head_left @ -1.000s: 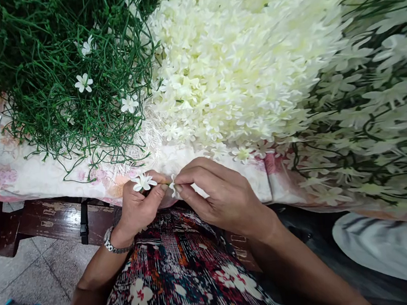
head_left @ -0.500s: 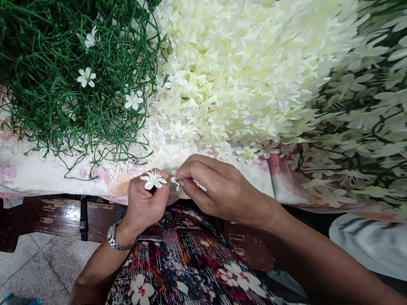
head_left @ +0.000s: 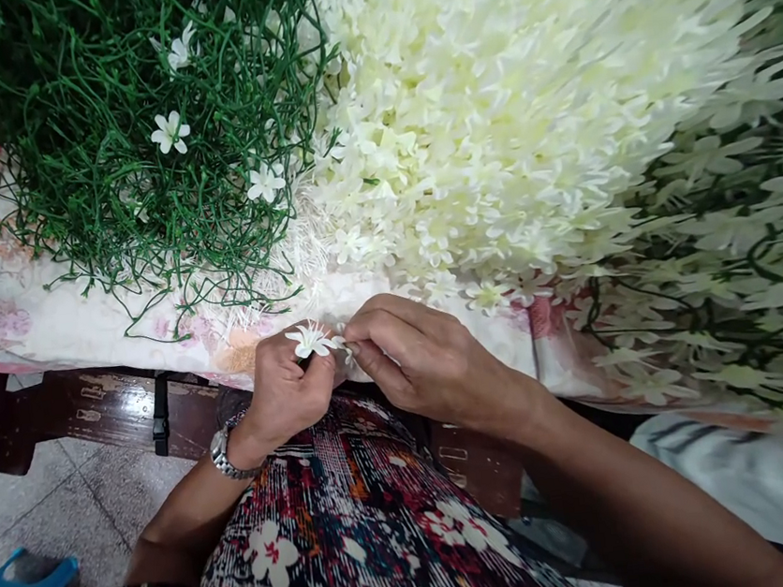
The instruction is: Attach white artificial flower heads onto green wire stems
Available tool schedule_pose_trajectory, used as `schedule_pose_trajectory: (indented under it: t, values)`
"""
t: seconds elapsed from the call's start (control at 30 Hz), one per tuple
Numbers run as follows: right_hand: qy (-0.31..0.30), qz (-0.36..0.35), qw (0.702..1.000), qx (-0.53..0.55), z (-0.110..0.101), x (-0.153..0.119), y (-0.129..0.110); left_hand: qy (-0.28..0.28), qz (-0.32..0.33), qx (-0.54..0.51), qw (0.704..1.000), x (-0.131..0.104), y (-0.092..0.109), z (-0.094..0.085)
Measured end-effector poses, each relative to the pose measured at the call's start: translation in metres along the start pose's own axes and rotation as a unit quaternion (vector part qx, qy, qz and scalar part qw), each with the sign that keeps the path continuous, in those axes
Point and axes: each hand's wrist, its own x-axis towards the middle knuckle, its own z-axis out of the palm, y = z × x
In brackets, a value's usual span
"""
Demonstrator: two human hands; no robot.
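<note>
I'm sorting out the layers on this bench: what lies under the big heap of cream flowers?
The heap of cream flowers rests on a floral cloth, whose edge hangs over a dark wooden bench. How far the cloth runs beneath the heap is covered.

No text, label, brand, number or sign can be read anywhere in the view. The wristwatch (head_left: 224, 451) on the left arm shows only its metal band, with no dial or marking legible, and the patterned cloth (head_left: 70, 325) under the flowers carries only a floral print, no lettering
</note>
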Motion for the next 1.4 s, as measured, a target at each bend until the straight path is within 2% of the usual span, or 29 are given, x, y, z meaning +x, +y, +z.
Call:
schedule_pose_trajectory:
  t: [0.17, 0.37, 0.5, 0.97, 1.23, 1.4]
  values:
    - [-0.009, 0.001, 1.000, 0.011, -0.002, -0.001, 0.003, -0.005, -0.012, -0.022, 1.000, -0.001, -0.002, 0.000]
    - [-0.007, 0.014, 0.996, 0.092, -0.018, -0.004, 0.002, -0.005, -0.018, -0.085, 0.996, -0.002, -0.005, -0.003]
    - [-0.002, 0.008, 0.997, 0.078, -0.024, -0.007, 0.000, -0.009, -0.033, -0.095, 0.995, -0.003, -0.003, -0.005]
    - [0.023, -0.045, 0.998, -0.040, -0.011, -0.006, -0.002, -0.038, 0.005, -0.075, 0.996, -0.003, -0.003, -0.005]
    - [0.043, -0.027, 0.999, 0.002, 0.001, -0.006, 0.002, -0.016, 0.008, -0.053, 0.998, -0.001, -0.001, -0.002]
    - [0.033, 0.000, 0.998, 0.053, 0.001, -0.004, 0.002, 0.002, 0.021, -0.052, 0.998, -0.001, -0.003, 0.000]
